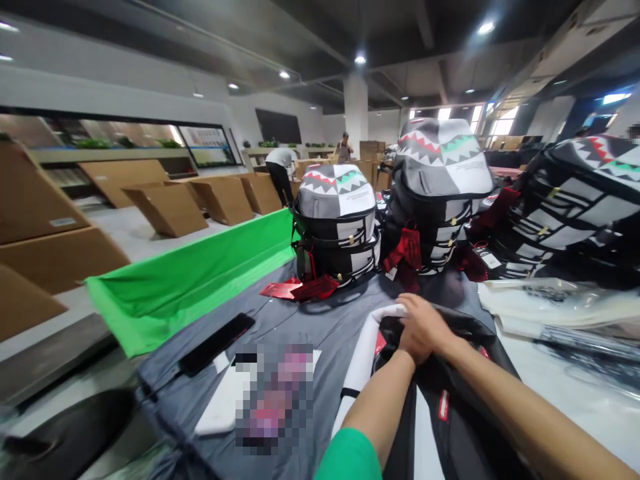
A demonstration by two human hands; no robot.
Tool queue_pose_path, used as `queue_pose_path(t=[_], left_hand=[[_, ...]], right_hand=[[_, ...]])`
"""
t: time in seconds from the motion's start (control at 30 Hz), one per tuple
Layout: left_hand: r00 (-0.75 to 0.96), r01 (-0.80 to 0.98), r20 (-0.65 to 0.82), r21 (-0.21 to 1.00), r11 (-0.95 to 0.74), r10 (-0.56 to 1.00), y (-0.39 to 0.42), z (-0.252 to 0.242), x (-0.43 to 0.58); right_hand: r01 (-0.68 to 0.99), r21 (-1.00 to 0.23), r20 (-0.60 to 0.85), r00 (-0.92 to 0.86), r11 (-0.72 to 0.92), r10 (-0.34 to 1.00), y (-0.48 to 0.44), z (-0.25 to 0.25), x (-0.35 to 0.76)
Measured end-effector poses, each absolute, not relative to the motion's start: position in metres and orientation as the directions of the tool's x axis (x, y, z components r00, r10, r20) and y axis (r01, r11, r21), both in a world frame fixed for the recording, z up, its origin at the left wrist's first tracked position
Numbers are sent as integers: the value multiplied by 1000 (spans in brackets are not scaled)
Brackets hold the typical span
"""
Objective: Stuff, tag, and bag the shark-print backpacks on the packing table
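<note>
In front of me lies a black and white backpack (427,427) with a small red label on its black part. Both my hands are at its far end, close together and overlapping. My right hand (427,323) lies on top, its fingers curled over the white edge of the bag. Partly beneath it, my left hand (411,341) reaches into the dark fold of the bag; its fingers are hidden. A green sleeve (350,457) covers my left upper arm.
Stacks of similar backpacks with red tags stand beyond: left (337,217), middle (440,167) and right (580,207). A black phone (217,343) and a white phone-like object (225,403) lie left. Clear plastic bags (565,333) are right. Cartons (167,207) and people stand farther off.
</note>
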State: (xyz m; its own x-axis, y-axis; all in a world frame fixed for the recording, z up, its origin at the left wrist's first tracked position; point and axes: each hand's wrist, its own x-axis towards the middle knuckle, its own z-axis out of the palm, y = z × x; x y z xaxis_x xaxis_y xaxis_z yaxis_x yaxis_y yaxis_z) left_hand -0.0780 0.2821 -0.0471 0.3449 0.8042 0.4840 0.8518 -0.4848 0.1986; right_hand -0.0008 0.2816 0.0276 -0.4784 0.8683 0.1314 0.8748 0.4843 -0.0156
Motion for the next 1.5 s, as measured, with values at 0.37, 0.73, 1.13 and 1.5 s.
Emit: queue_pose_path(t=[0.37,0.73,1.13,1.5], left_hand=[[269,911,552,121,-395,789,277,-56,-78],[226,930,379,191,-315,897,284,-33,-77],[908,343,41,497,-797,417,102,54,-114],[984,155,59,157,-975,166,60,-31,-108]], right_hand=[[948,-265,-75,-203,176,976,310,11,127],[437,-253,335,-797,863,502,108,28,55],[682,-273,248,-631,678,735,119,-53,41],[701,-290,369,-546,651,752,109,-25,43]])
